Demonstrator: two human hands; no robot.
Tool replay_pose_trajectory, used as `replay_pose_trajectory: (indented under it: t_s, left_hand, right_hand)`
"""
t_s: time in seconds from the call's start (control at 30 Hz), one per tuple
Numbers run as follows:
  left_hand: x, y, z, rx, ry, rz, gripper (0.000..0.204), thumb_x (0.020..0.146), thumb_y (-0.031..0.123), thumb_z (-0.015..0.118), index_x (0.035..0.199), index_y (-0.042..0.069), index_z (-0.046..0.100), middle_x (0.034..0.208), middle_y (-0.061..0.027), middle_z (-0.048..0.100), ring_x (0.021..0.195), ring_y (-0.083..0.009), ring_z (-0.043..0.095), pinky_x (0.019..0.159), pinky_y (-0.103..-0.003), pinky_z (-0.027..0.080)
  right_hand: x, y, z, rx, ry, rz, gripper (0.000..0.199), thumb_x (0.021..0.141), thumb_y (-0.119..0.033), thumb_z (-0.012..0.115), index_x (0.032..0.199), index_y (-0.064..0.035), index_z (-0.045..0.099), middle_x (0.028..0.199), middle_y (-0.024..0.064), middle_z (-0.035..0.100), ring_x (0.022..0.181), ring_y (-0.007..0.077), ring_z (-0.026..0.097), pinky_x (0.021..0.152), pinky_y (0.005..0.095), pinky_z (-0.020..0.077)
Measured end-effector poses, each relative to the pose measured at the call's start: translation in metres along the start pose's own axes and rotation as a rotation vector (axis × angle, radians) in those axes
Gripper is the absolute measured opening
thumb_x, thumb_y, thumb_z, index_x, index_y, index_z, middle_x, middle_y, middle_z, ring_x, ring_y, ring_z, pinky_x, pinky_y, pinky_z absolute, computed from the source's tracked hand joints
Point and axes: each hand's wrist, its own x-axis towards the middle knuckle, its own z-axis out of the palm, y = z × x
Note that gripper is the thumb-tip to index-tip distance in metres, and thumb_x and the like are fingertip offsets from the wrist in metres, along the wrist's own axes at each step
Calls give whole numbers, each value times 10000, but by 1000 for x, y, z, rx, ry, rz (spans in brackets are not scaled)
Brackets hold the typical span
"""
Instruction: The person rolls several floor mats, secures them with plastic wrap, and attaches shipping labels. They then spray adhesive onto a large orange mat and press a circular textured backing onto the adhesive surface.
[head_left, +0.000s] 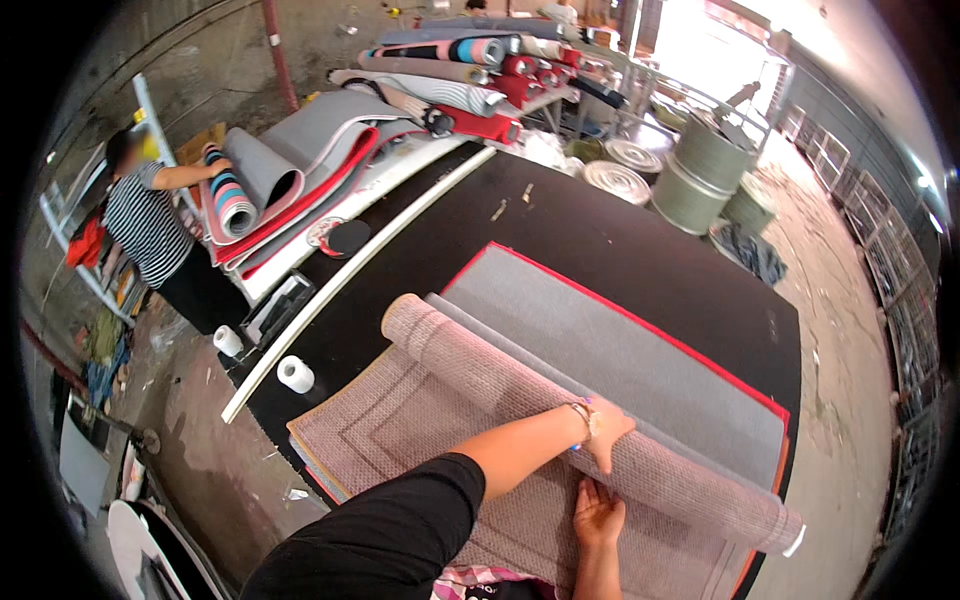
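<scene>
A brownish-pink woven rug point(370, 400) with a darker border lies partly flat and partly wound into a long roll point(470, 355), slanting from upper left to lower right. My left hand point(605, 430), with a bracelet at its wrist, lies over the top of the roll, thumb on the near side and fingers curving over it. Just nearer to me, my right hand point(598, 515) is turned palm up, its fingers stretched toward the roll's near underside. Beyond the roll spreads a grey rug backing point(620, 340) with a red edge. A small white piece point(794, 542) shows at the roll's right end.
The black table point(560, 220) bears a white roll point(295, 374) and a long pale strip point(350, 285). At left, a person in a striped top point(150, 225) touches a striped roll point(235, 205). Rolled rugs point(440, 70) are stacked behind; green drums point(700, 170) stand at far right.
</scene>
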Motion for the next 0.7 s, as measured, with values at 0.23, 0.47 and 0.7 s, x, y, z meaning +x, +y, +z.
replay_pose_trajectory:
  t_s: [0.23,0.47,0.7]
  left_hand:
    - [-39,27,-4,79,202,-33,856,446,463,785,1158,81,504,1020,-129,589,963,-286,578,794,-394,440]
    - [-161,130,-68,460,853,89,739,586,422,719,1192,81,469,1012,-160,530,915,-300,526,828,-406,404]
    - [-226,193,-75,637,1158,104,489,778,296,565,1176,39,445,984,-179,527,901,-295,519,792,-400,426]
  right_hand:
    - [73,-13,33,414,-40,-56,390,913,-286,382,1184,-26,488,1238,152,506,1120,315,488,961,440,390]
    - [62,-72,50,-32,-8,-169,405,907,-313,391,1191,-41,489,1257,145,491,1148,312,462,978,442,362]
    - [-44,-61,59,-499,-63,-228,420,901,-339,401,1198,-56,491,1276,138,476,1176,309,436,995,445,334]
